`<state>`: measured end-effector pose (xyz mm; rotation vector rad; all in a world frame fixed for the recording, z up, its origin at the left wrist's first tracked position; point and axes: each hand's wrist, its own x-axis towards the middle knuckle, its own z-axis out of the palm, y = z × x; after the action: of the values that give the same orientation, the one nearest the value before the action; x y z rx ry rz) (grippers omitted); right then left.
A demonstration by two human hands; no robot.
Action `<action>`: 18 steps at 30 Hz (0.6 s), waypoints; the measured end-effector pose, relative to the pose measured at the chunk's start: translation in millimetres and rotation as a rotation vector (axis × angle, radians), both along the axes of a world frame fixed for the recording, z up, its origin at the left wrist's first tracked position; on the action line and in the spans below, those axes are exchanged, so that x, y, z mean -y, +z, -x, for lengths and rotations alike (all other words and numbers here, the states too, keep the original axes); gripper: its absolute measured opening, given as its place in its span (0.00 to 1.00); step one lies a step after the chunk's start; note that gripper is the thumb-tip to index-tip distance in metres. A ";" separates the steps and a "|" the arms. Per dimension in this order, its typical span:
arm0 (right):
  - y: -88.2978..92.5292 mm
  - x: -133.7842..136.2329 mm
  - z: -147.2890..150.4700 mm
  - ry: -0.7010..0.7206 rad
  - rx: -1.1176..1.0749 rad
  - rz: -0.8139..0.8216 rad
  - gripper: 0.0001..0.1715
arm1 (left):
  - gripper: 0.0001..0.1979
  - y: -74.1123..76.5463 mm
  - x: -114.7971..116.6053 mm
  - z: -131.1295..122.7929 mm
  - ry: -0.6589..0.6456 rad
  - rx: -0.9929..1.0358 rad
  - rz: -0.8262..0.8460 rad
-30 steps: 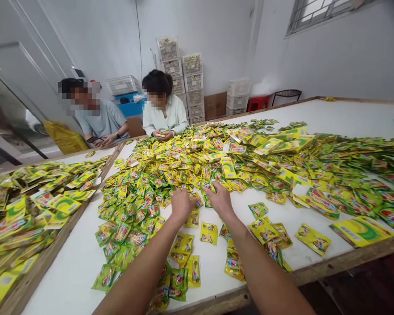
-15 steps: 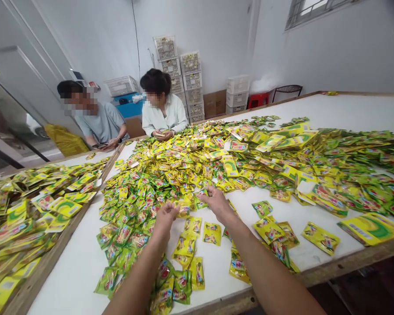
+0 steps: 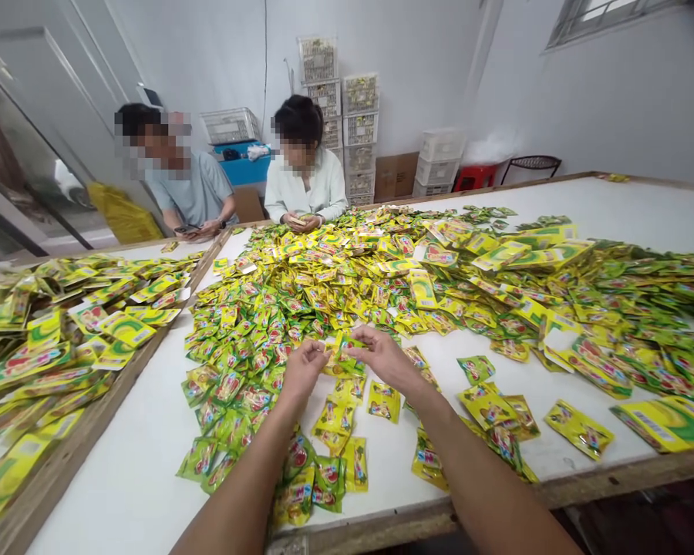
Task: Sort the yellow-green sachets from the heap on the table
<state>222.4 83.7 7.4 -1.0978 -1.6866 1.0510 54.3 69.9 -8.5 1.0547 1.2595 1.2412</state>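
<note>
My left hand [image 3: 304, 371] is closed in a pinch at the edge of a small yellow sachet [image 3: 334, 358]. Opposite it, my right hand [image 3: 385, 361] pinches a small green sachet [image 3: 343, 342]. The two sachets overlap between my fingertips, so their exact edges are hard to tell apart. Below my hands, loose yellow sachets [image 3: 334, 415] lie on the white tabletop [image 3: 385, 462]. Green sachets [image 3: 223, 439] are spread to the left of my left forearm, and another yellow sachet [image 3: 383, 401] lies flat between my wrists.
A large heap of mixed sachets and flat yellow packs [image 3: 422, 289] covers the table's middle. A wooden divider [image 3: 124, 366] separates another pile of packs [image 3: 116, 335] at left. Two people sit across the table. Stacked white crates [image 3: 360, 129] stand against the wall.
My hands have drawn closer, bringing the yellow and green sachets together. The camera view has shifted slightly left. The co-worker in the white shirt now has their head turned down toward their hands.
</note>
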 end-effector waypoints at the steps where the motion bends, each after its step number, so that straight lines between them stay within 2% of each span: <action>1: -1.2 0.6 1.0 0.016 0.068 -0.022 0.09 | 0.14 0.3 -0.2 0.5 -0.022 -0.001 0.001; 4: -6.1 1.5 4.2 -0.013 0.215 -0.078 0.06 | 0.13 1.3 0.9 -1.2 -0.062 0.025 0.000; 8: -8.9 2.2 7.3 -0.052 0.185 -0.162 0.05 | 0.14 5.3 6.7 -7.9 -0.178 0.073 -0.013; 12: -9.1 0.4 5.9 -0.083 0.078 -0.055 0.06 | 0.18 10.1 11.2 -11.8 -0.286 0.185 0.038; 15: -11.2 -2.3 5.3 -0.119 -0.043 0.038 0.11 | 0.17 10.9 11.4 -12.7 -0.271 0.250 0.099; 18: -12.2 -1.8 8.7 -0.197 -0.018 0.047 0.11 | 0.15 9.9 11.1 -15.5 -0.172 0.270 0.101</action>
<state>213.8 85.5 -4.8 -1.2536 -1.5121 0.9754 69.7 58.8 1.3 0.8707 0.9925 1.1334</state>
